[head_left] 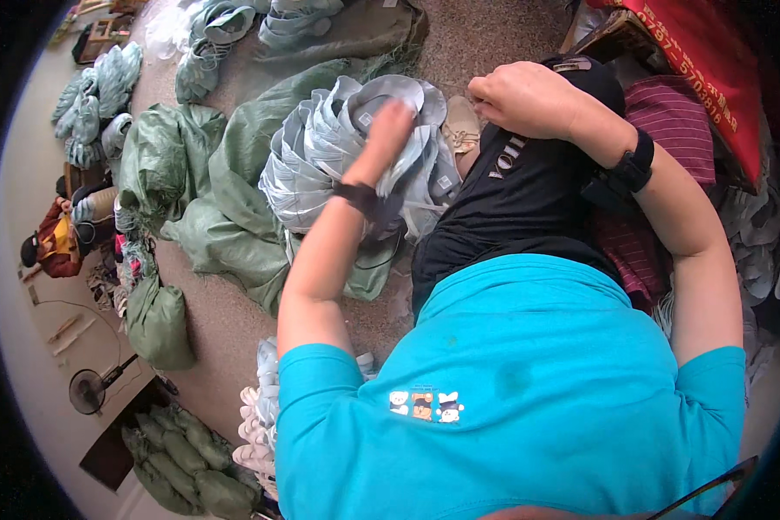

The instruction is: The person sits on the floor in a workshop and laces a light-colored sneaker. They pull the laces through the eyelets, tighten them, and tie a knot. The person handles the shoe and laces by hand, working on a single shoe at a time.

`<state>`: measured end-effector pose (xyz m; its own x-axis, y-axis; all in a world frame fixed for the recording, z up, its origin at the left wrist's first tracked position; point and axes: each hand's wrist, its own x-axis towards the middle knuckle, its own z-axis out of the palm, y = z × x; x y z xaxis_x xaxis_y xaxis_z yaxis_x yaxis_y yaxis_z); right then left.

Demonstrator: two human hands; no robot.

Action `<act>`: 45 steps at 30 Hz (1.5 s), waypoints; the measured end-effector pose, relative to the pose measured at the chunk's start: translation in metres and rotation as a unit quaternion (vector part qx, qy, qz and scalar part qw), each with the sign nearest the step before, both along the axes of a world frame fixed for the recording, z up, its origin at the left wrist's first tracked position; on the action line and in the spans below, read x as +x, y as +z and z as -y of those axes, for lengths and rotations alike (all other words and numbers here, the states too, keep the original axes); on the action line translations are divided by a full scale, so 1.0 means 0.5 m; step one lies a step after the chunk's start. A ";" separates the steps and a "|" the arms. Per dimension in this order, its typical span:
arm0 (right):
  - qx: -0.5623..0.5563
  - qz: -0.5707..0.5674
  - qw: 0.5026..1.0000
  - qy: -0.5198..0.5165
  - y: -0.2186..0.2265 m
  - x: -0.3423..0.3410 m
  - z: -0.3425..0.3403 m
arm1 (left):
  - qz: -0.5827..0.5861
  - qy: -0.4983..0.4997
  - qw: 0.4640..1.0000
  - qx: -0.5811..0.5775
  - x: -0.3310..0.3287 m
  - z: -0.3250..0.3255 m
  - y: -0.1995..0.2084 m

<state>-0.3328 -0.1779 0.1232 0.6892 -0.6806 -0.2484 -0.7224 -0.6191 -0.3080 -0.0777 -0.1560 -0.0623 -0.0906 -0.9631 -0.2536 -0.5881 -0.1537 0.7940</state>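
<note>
A big bundle of pale blue shoe uppers (308,160), nested one in another, lies on green woven sacking in front of me to the left. My left hand (393,126) is over the bundle's right side, smeared by motion, so its fingers do not show clearly. Close to my black-clad leg (511,186), my right hand (524,97) is raised with its fingers curled together. Whether anything is pinched in them is hidden. Between the two hands a beige shoe (461,126) on my foot shows.
Green woven sacks (169,160) stand at the left, with more pale uppers (104,91) beyond. A standing fan (88,390) and a seated person (56,238) are farther left. At the right are a red printed sheet (702,69) and striped maroon cloth (672,121).
</note>
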 end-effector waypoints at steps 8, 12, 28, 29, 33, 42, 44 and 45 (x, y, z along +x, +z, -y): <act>-0.009 -0.009 1.000 -0.005 -0.007 -0.012 0.003 | -0.486 0.051 0.867 -0.101 0.043 0.172 0.332; -0.023 0.016 1.000 0.003 -0.010 -0.021 0.005 | -0.014 -0.095 0.961 -0.259 0.005 0.052 0.147; -0.021 0.058 0.998 0.013 0.020 -0.016 -0.010 | 0.249 -0.372 0.894 0.019 -0.045 -0.191 -0.019; -0.018 0.056 0.998 0.014 0.026 -0.012 -0.014 | 0.198 -0.290 0.936 0.030 -0.022 -0.179 0.026; -0.017 0.059 0.998 0.018 0.034 -0.005 -0.022 | -0.105 -0.013 0.994 0.009 0.049 -0.154 0.125; 0.076 0.390 0.918 0.016 0.051 -0.001 0.011 | -0.262 -0.015 0.960 -0.100 0.058 -0.088 0.461; 0.149 0.431 0.889 0.037 0.066 0.000 0.009 | -0.304 -0.014 0.950 -0.075 0.053 -0.084 0.492; 0.190 0.442 0.875 0.049 0.071 0.004 0.008 | -0.346 0.000 0.937 -0.053 0.051 -0.083 0.496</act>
<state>-0.3309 -0.1818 0.1586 0.7766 -0.5922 0.2152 -0.0475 -0.3956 -0.9172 -0.0520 -0.1145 0.1858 -0.1972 -0.9797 -0.0366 0.0735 -0.0520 0.9959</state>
